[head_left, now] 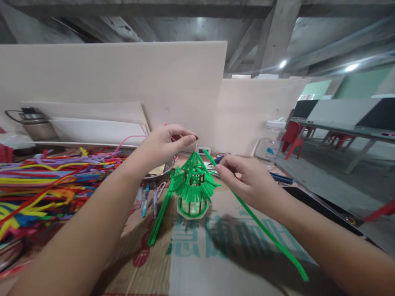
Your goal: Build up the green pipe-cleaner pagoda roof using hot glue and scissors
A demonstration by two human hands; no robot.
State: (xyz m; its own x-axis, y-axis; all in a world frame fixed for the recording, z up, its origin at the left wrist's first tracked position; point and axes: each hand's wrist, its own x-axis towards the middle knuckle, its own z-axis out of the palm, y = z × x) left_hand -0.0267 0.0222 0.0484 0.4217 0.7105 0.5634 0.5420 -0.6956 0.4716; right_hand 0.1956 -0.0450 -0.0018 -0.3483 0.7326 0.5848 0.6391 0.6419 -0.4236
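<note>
Bare forearms (pixel 89 222), right fingers (pixel 228 176) closed on curved green strip (pixel 268 233), left fingers (pixel 185 142) (grip unclear) above fringed, cone-topped tower (pixel 194 192).

Green strip (pixel 280 246): fuzzy, matt. Model pavilion (pixel 194 192): same fuzzy finish, posts (pixel 189 207) wood-like (grain too small to read). Jar (pixel 267 142): clear, smooth, glossy plastic. Work surface (pixel 191 275): matt, printed cardboard.

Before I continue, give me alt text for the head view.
A green pagoda-shaped model stands close to the bare left hand; the bare right hand pinches a long green fuzzy strip. Multicoloured fuzzy strips lie heaped at left.
</note>
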